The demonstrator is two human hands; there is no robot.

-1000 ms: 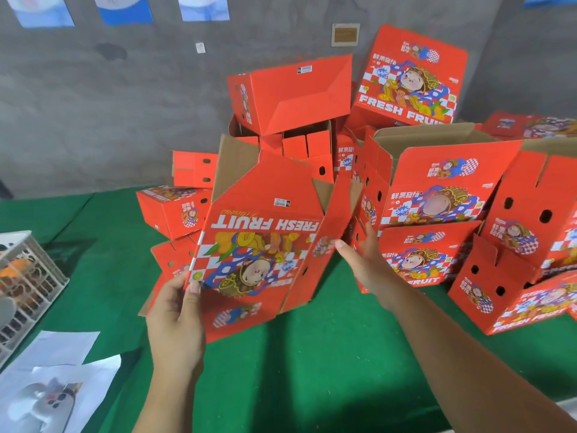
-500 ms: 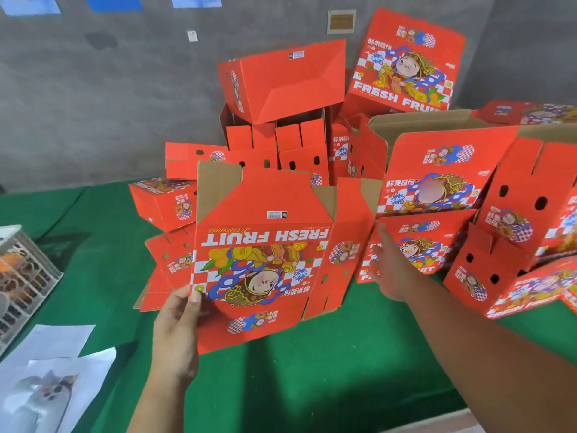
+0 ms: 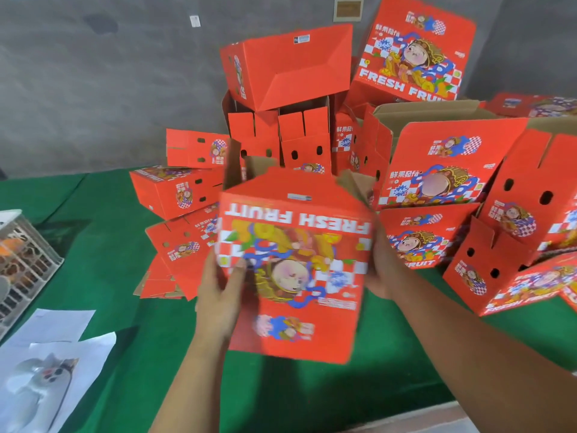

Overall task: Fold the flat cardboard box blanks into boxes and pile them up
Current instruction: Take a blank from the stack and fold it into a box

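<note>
The held box (image 3: 296,264) is showing as corrugated cardboard, its red printed outer face smooth with a slight sheen, its raised flaps (image 3: 352,182) baring a raw brown, matt inner side. The piled boxes (image 3: 437,170) along the far edge of the table are wearing the same printed red skin, with plain brown board showing inside the open ones. The table cover (image 3: 103,245) is looking like green cloth, matt and felt-like. At the left edge, a crate (image 3: 28,260) is showing pale moulded plastic lattice, and thin white paper sheets (image 3: 53,339) are lying matt. The wall (image 3: 93,89) behind is looking like rough grey concrete
</note>
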